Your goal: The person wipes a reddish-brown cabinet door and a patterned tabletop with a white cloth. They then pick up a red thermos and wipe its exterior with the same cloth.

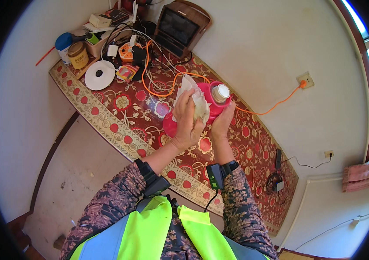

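Observation:
Tilted over the table is a pink thermos flask (215,109), its pale stopper (222,92) angled up and to the right. My left hand (185,122) presses a crumpled white cloth or paper wipe (199,100) against the flask's side. The wipe and fingers hide much of the flask's middle, while a pink part shows to the left of the hand. My right hand (224,122) grips the flask from the right, just below the stopper. Under both hands lies a red floral tablecloth (205,144).
An orange cable (158,95) runs behind the flask to a wall socket (305,79). At the far left stand an orange power strip (126,52), a white disc (93,78), a yellow jar (78,56) and a brown device with a screen (181,27). Coiled black cable (273,183) lies at right.

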`<state>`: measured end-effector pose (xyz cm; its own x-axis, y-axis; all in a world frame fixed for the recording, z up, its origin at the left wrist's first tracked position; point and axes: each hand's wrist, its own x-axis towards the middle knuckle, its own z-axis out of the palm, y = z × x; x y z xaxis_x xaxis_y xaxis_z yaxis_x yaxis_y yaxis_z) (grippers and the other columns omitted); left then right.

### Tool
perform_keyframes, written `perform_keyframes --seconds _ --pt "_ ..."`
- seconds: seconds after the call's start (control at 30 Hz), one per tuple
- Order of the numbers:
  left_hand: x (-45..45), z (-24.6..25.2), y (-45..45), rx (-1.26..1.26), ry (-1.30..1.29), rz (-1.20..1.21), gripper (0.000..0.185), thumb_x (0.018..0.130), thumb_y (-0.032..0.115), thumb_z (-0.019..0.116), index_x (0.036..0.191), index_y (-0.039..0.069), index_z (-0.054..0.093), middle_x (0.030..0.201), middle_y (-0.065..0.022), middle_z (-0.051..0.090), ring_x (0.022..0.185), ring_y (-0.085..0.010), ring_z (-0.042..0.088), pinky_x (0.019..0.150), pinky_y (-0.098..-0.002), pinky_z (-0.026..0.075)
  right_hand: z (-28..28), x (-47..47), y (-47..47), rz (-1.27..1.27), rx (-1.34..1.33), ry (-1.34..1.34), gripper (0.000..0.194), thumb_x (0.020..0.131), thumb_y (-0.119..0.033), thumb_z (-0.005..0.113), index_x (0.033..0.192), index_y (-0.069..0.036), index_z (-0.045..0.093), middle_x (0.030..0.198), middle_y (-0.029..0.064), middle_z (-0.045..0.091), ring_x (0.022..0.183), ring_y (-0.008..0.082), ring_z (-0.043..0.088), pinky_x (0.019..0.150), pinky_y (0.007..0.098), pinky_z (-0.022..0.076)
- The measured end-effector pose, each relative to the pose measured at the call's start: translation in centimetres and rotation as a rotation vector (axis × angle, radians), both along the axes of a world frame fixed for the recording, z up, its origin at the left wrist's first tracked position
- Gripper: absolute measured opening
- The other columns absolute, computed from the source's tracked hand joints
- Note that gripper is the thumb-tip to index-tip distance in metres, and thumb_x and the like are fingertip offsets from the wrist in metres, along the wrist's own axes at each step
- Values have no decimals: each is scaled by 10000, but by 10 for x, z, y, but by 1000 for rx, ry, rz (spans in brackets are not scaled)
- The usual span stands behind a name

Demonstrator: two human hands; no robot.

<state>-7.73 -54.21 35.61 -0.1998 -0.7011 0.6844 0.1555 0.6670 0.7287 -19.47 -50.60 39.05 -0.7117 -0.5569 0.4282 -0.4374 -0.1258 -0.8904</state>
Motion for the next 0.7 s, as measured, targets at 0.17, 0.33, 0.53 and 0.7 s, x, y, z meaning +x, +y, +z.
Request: perform_keyframes --seconds 0.17,0.33,0.53,0.7 --pt "-7 9 -59 87 -107 -58 446 959 143 426 1359 -48 478 1360 -191 533 1263 -356 485 1088 -445 347 -2 0 0 -41 -5 67 327 1106 -249 306 1139 0 514 1108 108 541 1036 191 515 988 347 403" --pt "-16 21 -109 923 40 -823 359 1042 264 473 1279 37 619 1202 -86 682 1082 -221 635 955 -343 487 -2 3 -4 -49 -53 -31 312 1079 -220 293 1140 7 498 1112 103 532 1047 179 515 989 337 403" --pt "-10 0 -95 1354 -33 -877 491 1042 417 464 1380 75 560 1347 -85 622 1179 -184 604 1034 -368 465 -5 2 -7 -19 -134 -224 329 1076 -239 288 1162 2 494 1122 90 523 1063 162 503 993 328 400" --pt "2 -85 -67 1251 41 -621 602 1047 482 420 1479 65 456 1448 -99 537 1273 -198 538 1066 -356 429 -9 0 -7 21 -176 -215 333 1086 -255 292 1176 -4 491 1128 81 523 1063 151 501 993 325 401"
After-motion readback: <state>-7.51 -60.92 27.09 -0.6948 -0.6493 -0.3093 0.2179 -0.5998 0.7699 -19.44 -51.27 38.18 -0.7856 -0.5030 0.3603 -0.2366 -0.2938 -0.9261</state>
